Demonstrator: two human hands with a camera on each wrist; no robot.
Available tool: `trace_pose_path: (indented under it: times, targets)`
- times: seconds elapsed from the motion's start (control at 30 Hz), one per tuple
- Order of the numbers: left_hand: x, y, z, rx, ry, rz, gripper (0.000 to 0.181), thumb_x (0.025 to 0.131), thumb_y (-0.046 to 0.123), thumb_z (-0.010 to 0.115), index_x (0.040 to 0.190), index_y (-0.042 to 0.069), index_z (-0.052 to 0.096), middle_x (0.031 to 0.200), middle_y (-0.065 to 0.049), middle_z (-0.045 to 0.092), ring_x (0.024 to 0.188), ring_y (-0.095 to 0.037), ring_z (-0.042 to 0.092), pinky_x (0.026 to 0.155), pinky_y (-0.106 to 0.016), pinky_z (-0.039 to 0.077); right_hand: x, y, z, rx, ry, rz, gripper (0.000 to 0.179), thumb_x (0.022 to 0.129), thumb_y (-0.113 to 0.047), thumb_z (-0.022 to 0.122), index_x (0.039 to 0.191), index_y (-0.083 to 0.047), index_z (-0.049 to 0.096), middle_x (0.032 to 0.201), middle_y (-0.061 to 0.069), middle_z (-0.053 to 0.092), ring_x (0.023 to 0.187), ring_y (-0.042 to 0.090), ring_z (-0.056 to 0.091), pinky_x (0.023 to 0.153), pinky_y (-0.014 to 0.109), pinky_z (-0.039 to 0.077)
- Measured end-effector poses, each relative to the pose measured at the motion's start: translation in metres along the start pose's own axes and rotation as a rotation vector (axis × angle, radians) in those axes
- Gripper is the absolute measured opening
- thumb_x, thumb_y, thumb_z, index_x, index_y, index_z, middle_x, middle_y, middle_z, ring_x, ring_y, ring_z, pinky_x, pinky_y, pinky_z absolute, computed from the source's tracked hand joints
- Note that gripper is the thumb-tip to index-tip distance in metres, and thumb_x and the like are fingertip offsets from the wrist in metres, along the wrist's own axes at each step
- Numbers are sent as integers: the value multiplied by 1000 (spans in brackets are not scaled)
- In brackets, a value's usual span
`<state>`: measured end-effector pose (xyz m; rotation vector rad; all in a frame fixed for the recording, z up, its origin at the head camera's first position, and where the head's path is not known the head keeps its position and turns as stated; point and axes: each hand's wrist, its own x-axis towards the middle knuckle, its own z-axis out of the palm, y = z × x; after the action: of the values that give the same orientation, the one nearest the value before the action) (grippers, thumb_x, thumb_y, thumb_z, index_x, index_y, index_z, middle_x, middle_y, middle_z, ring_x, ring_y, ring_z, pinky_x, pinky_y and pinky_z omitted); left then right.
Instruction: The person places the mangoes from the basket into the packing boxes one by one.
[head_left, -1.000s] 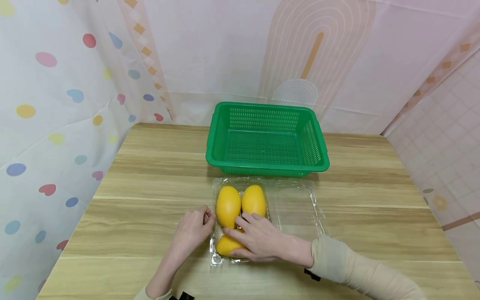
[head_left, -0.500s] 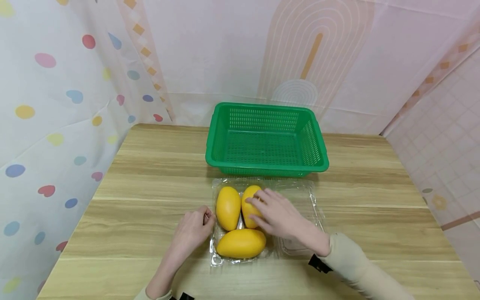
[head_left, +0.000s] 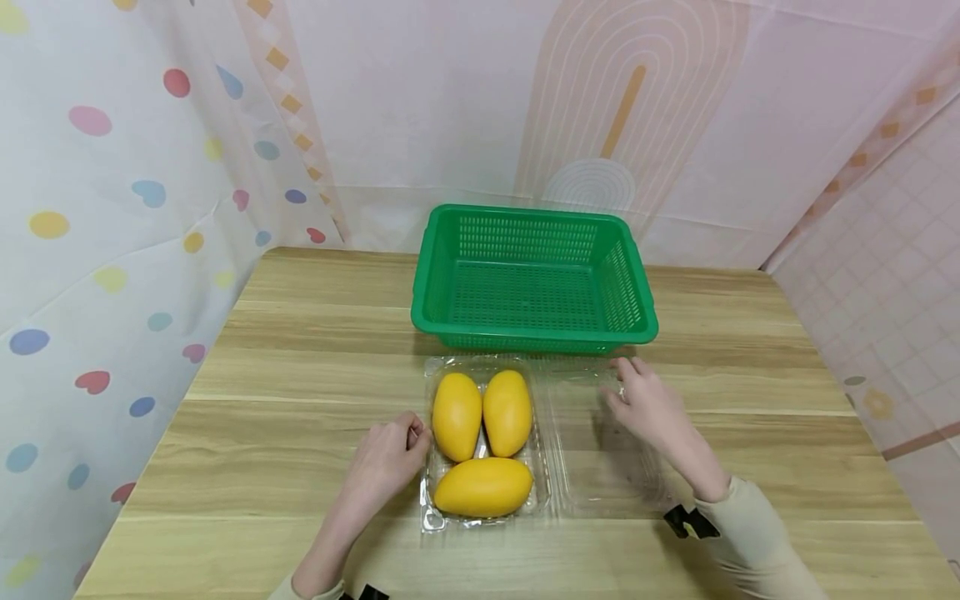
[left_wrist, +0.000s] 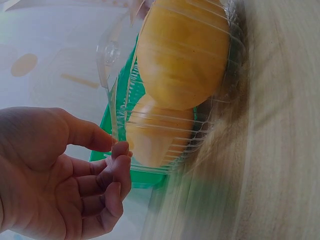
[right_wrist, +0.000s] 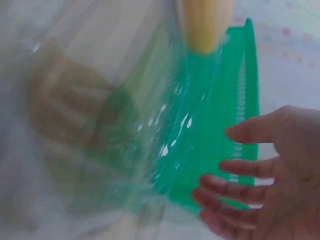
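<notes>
Three yellow mangoes sit in the base of a clear plastic clamshell box (head_left: 433, 521): a left one (head_left: 457, 417) and a right one (head_left: 507, 414) upright side by side, and a front one (head_left: 483, 487) lying crosswise. My left hand (head_left: 386, 458) pinches the box's left rim between thumb and forefinger, as the left wrist view shows. The box's clear lid (head_left: 585, 467) is folded out to the right. Over the lid's far right part is my right hand (head_left: 651, 408), its fingers apart and relaxed (right_wrist: 287, 180), holding nothing.
A green perforated basket (head_left: 536, 336) stands just behind the clamshell box, with nothing in it. Both are on a wood-grain table (head_left: 300, 350). Patterned cloth (head_left: 420, 108) hangs along the back and both sides.
My right hand has left the front mango, passed over the right mango and moved right to the lid. The left hand has stayed at the box's left rim.
</notes>
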<state>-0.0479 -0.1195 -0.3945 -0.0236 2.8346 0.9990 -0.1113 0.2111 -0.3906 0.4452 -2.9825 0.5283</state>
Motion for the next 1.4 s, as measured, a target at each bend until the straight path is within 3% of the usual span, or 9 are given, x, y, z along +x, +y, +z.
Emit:
trace_pose_path:
  times: [0.23,0.43,0.73,1.0,1.2,1.4]
  targets:
    - [0,0,0,7,3,2,12,89,13,57,80,6,60,59,0,49,50,-11,42,45,-19,29,-12,21,-2,-35,-146,206,48,88,-23,62,118,12,52,104,29,61,79,36,63,61,44,52]
    - [0,1,0,10,5,2,12,89,13,57,79,6,60,59,1,49,50,-11,41,45,-19,29,-17,30,2,-12,-284,300,36,88,-28,60,105,4,59,87,16,64,64,20,52,48,31,39]
    - [1,1,0,9,5,3,11,89,13,57,80,6,60,60,0,51,51,-11,43,46,-20,30,-20,35,4,18,-364,327,22,89,-26,56,82,-6,59,65,1,47,58,14,44,46,27,32]
    - [0,0,0,13,8,11,12,89,13,58,80,6,60,60,0,50,51,-11,42,46,-19,30,-22,34,-2,36,-382,324,27,88,-18,54,65,-13,41,58,-3,37,52,11,36,45,23,27]
    - [0,0,0,6,10,14,11,89,12,58,80,5,60,60,0,49,50,-11,42,45,-19,29,-25,29,-13,40,-394,322,29,87,-16,52,63,-15,36,55,-5,31,50,9,31,45,22,24]
    - [0,0,-1,-1,9,21,11,89,12,58,81,5,60,59,1,48,50,-10,41,45,-18,28,-32,25,-28,78,-394,310,13,86,-15,54,77,-6,50,62,1,43,55,12,39,48,24,31]
